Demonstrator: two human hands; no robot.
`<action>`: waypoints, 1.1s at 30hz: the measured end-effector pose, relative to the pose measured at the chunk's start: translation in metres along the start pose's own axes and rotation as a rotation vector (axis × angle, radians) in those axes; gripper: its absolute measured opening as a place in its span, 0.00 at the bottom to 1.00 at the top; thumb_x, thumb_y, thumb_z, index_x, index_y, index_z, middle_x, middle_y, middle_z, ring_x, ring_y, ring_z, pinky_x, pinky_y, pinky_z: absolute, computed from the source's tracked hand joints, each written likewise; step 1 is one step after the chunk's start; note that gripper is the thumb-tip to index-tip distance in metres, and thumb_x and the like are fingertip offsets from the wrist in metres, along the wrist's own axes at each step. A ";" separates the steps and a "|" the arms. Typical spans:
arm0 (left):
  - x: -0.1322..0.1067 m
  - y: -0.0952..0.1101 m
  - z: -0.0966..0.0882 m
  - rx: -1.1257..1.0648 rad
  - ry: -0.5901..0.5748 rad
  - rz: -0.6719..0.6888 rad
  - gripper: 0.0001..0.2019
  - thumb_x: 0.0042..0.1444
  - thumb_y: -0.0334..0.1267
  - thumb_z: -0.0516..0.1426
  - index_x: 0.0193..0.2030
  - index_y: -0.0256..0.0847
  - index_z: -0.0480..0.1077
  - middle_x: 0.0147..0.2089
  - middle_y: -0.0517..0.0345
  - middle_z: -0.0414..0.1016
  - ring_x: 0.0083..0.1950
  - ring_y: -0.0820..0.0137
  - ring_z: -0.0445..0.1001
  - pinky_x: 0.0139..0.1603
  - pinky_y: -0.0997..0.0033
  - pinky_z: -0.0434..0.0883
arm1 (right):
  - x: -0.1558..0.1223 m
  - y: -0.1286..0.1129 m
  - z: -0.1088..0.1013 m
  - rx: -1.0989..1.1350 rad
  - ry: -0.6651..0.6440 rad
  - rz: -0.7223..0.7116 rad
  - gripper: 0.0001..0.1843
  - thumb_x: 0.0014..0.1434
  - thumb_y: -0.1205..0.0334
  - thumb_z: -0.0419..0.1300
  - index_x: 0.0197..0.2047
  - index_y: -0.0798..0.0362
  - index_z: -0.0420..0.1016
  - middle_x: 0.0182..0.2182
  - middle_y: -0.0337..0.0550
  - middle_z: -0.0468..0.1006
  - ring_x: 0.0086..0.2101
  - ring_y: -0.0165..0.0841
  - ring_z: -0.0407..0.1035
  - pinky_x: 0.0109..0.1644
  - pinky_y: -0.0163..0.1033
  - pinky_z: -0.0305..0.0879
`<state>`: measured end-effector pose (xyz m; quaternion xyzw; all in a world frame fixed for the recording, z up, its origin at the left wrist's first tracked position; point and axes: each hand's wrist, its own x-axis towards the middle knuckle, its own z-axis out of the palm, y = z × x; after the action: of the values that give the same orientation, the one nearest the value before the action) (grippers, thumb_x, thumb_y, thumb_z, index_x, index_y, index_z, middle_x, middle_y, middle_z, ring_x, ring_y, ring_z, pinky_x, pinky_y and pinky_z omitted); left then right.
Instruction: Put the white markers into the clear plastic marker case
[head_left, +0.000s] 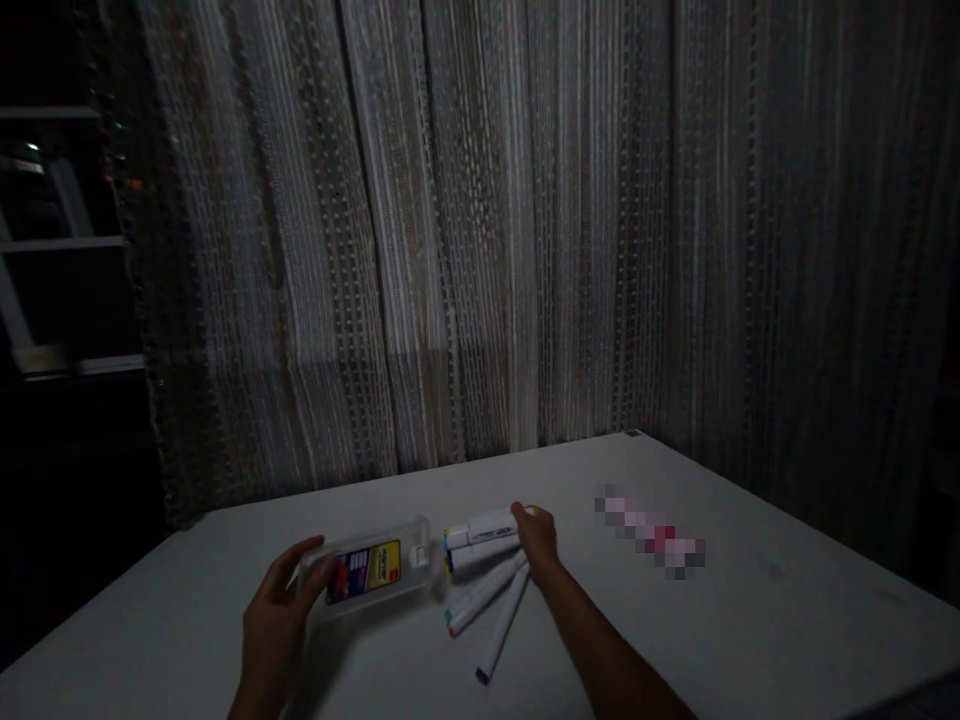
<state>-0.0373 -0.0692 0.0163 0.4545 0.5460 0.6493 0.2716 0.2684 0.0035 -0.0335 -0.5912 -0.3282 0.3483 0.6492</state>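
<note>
Handling, in my judgement, calls for a steady left hand (274, 605) and an even squeeze from the right hand (537, 540); the white markers (484, 530) are best squared into one bunch with ends level, since the lower ones splay apart and could slip free; the clear labelled case (366, 568) is better held by its firm edges, as hard thumb pressure could bow the plastic; the two are best held in line, without knocking end to end.

Grip, left: partly closed around the far end of the case, thumb on the labelled face and fingers over the upper edge; the case is tilted, with a shadow on the white table (375, 685) below it.

Grip, right: fingers gathered about the near ends of the markers, the upper ones bunched, the lower ones fanned towards the table; whether every lower marker is pinched or some rest on the surface, I cannot tell; coloured tips face the case, just apart from it; a pixelated pink item (651, 530) lies to the right, untouched.
</note>
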 end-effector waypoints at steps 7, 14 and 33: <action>0.006 -0.031 -0.008 -0.075 0.122 -0.170 0.29 0.34 0.52 0.65 0.45 0.43 0.69 0.37 0.58 0.74 0.32 0.65 0.75 0.29 0.70 0.71 | -0.003 -0.003 0.005 -0.365 0.095 -0.098 0.15 0.48 0.51 0.55 0.16 0.49 0.63 0.16 0.40 0.70 0.20 0.33 0.62 0.25 0.35 0.52; 0.010 -0.040 -0.036 -0.054 0.026 -0.193 0.28 0.28 0.54 0.66 0.36 0.40 0.68 0.29 0.60 0.73 0.27 0.66 0.74 0.25 0.70 0.70 | -0.004 -0.010 0.005 -0.636 0.031 -0.105 0.19 0.53 0.47 0.51 0.30 0.53 0.74 0.30 0.53 0.78 0.32 0.42 0.71 0.33 0.40 0.60; 0.034 -0.048 -0.104 0.043 -0.150 -0.447 0.34 0.24 0.54 0.67 0.44 0.48 0.72 0.40 0.52 0.79 0.43 0.52 0.76 0.32 0.66 0.76 | -0.014 0.003 0.021 -1.040 -0.081 -0.444 0.19 0.61 0.54 0.47 0.40 0.55 0.75 0.40 0.53 0.77 0.43 0.42 0.67 0.45 0.42 0.58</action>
<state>-0.1515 -0.0759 -0.0191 0.3751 0.6248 0.5259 0.4386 0.2433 0.0031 -0.0348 -0.7361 -0.5978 0.0181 0.3169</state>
